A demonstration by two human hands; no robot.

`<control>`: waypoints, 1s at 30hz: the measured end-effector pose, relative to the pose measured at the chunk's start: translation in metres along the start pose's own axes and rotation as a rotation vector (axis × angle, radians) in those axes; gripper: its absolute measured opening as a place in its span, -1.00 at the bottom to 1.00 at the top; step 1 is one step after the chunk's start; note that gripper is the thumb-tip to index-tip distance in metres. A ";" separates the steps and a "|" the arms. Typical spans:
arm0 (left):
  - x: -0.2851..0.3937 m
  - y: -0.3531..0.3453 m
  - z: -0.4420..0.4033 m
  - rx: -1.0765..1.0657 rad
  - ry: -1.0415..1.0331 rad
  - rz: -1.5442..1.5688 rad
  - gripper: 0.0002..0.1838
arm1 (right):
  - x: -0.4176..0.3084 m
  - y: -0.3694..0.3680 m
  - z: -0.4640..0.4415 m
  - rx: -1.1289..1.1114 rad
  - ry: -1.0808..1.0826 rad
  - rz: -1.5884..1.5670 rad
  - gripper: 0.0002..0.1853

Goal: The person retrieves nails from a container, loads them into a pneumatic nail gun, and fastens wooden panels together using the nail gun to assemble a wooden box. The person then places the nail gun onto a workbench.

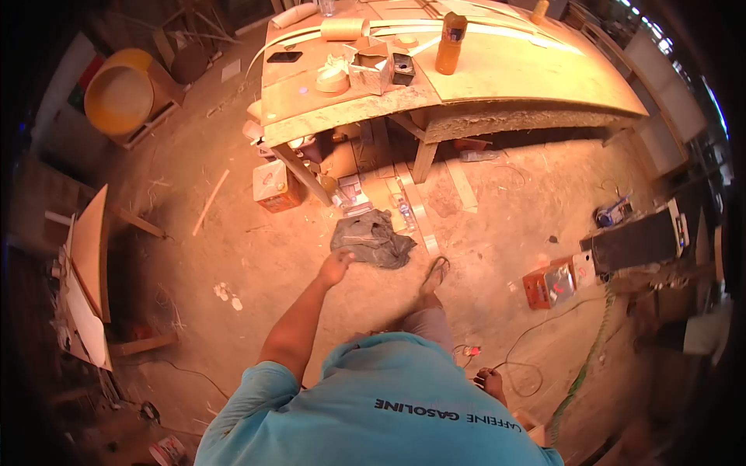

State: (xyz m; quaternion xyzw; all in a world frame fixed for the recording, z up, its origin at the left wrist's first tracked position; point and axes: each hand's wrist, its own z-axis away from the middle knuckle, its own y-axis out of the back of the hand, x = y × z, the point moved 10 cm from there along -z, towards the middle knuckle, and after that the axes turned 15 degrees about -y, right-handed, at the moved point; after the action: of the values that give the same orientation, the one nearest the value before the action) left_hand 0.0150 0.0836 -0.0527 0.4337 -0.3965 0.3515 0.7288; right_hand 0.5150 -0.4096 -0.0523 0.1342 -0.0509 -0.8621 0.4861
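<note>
My left hand (pixel 335 268) reaches forward with its fingers curled, at the near left edge of a crumpled dark grey cloth (pixel 375 238). From above, the hand overlaps the cloth's edge. Whether the fingers grip it or only pass over it cannot be made out. Low at my right side hangs my right hand (pixel 490 381), partly behind my shirt and in shadow; its fingers look bent, and any content is hidden. A small red-topped item (pixel 471 351) lies on the floor just beyond it. My sandalled foot (pixel 437 275) is right of the cloth.
A wooden worktable (pixel 536 74) ahead carries a bottle (pixel 451 45), a phone (pixel 284 57), tape rolls and a box. A canister (pixel 273 186) stands by its leg. Cables and a red box (pixel 549 284) lie right; boards (pixel 92 256) lean left, near a yellow drum (pixel 116 97).
</note>
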 end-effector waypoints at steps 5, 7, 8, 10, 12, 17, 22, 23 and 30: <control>-0.010 0.007 -0.070 0.383 0.292 0.262 -0.48 | -0.213 -0.003 -0.034 0.014 0.022 0.211 -0.84; 0.024 0.024 -0.138 0.540 0.150 0.312 -0.49 | -0.315 -0.020 -0.052 -0.051 0.009 0.124 -0.83; 0.031 0.023 -0.151 0.604 0.112 0.332 -0.50 | -0.359 -0.017 -0.054 -0.005 0.120 0.165 -0.88; 0.126 0.046 -0.199 0.678 0.021 0.420 -0.50 | -0.458 -0.036 -0.016 0.011 0.292 0.287 -0.87; 0.205 0.072 -0.249 0.762 -0.109 0.475 -0.50 | -0.535 -0.041 -0.022 -0.021 0.346 0.338 -0.82; 0.310 0.140 -0.372 0.913 -0.109 0.589 -0.27 | -0.700 -0.094 0.028 -0.040 0.512 0.317 -0.80; 0.307 0.156 -0.461 0.879 0.072 0.522 -0.26 | -0.730 -0.104 -0.009 -0.296 0.486 0.254 -0.86; 0.308 0.150 -0.471 0.862 0.062 0.572 -0.32 | -0.721 -0.083 -0.020 -0.045 0.520 0.292 -0.89; 0.316 0.148 -0.487 0.847 -0.031 0.609 -0.60 | -0.729 -0.115 -0.013 -0.067 1.305 1.569 -0.78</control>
State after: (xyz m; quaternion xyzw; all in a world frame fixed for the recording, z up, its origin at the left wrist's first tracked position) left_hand 0.1601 0.6360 0.1277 0.5605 -0.3386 0.6707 0.3483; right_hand 0.7819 0.2717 0.0422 0.4929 0.1743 -0.0603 0.8503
